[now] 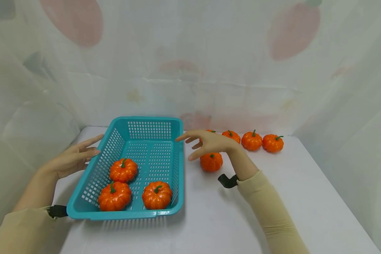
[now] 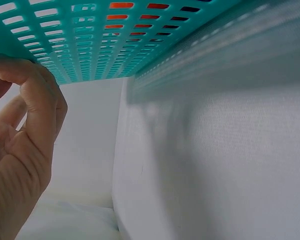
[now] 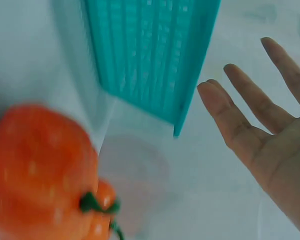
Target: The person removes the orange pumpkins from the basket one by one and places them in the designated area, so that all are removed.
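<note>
A turquoise plastic basket (image 1: 146, 213) with slotted walls stands on the white table, holding three orange toy pumpkins. Two of them, an upper pumpkin (image 1: 124, 171) and a lower pumpkin (image 1: 115, 198), sit at its left side; a third pumpkin (image 1: 157, 195) is at the near right. My left hand (image 1: 71, 160) is at the basket's left rim, fingers extended and fingertips right at the edge. Over the right rim reaches my right hand (image 1: 209, 143), its fingers spread and holding nothing. Just below that hand, a pumpkin (image 1: 211, 163) sits on the table, partly covered by it.
Along the back of the table is a row of several more pumpkins, among them a middle one (image 1: 252, 141) and a right-hand one (image 1: 273, 143). My right hand partly hides the row's left end. A pale printed curtain (image 1: 228, 56) encloses the table's back and sides.
</note>
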The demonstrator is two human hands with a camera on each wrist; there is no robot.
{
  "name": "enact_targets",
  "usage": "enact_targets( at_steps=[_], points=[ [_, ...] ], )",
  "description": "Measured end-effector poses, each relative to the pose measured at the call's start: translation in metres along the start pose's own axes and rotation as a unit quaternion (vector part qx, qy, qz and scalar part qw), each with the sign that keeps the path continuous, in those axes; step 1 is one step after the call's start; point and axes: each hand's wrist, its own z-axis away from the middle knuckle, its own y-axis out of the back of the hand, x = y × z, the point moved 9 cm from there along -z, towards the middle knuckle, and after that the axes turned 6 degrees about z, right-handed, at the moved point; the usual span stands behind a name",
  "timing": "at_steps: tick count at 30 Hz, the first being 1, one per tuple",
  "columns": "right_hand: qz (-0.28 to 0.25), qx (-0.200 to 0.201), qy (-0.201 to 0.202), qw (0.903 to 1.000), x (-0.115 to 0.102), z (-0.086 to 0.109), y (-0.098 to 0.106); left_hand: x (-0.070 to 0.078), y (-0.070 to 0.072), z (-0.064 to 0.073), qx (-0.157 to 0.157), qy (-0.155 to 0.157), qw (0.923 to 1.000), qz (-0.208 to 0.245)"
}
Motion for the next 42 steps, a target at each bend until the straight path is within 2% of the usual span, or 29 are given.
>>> enact_targets(
  at_steps=[4, 10, 14, 17, 21, 27, 35, 42],
  points=[
    [-0.006, -0.014, 0.033, 0.9994, -0.019, -0.010, -0.015, -0.001, 0.000, 0.000, 0.000, 0.003, 1.0000, -0.003],
    [-0.002, -0.007, 0.079, 0.9969, -0.051, -0.021, -0.029, -0.001, 0.002, 0.001, 0.004, 0.004, 0.9999, -0.010],
    [-0.003, -0.044, 0.104, 0.9935, -0.070, -0.029, -0.047, 0.000, 0.003, 0.001, 0.004, 0.002, 0.9999, -0.013],
    [-0.004, -0.079, 0.117, 0.9900, -0.075, -0.037, -0.062, 0.000, 0.004, 0.000, 0.005, 0.002, 0.9999, -0.011],
    [-0.010, -0.112, 0.129, 0.9853, -0.075, -0.048, -0.080, 0.000, 0.004, 0.000, 0.004, 0.002, 1.0000, -0.008],
    [-0.011, -0.173, 0.126, 0.9767, -0.071, -0.062, -0.103, -0.001, 0.003, 0.000, 0.001, 0.002, 1.0000, -0.006],
    [-0.025, -0.272, 0.143, 0.9512, -0.064, -0.073, -0.131, -0.003, 0.003, -0.001, 0.001, 0.006, 1.0000, -0.004],
    [-0.008, -0.343, 0.106, 0.9332, -0.054, -0.076, -0.146, -0.005, 0.004, -0.002, 0.005, 0.012, 0.9999, -0.006]
  ],
)
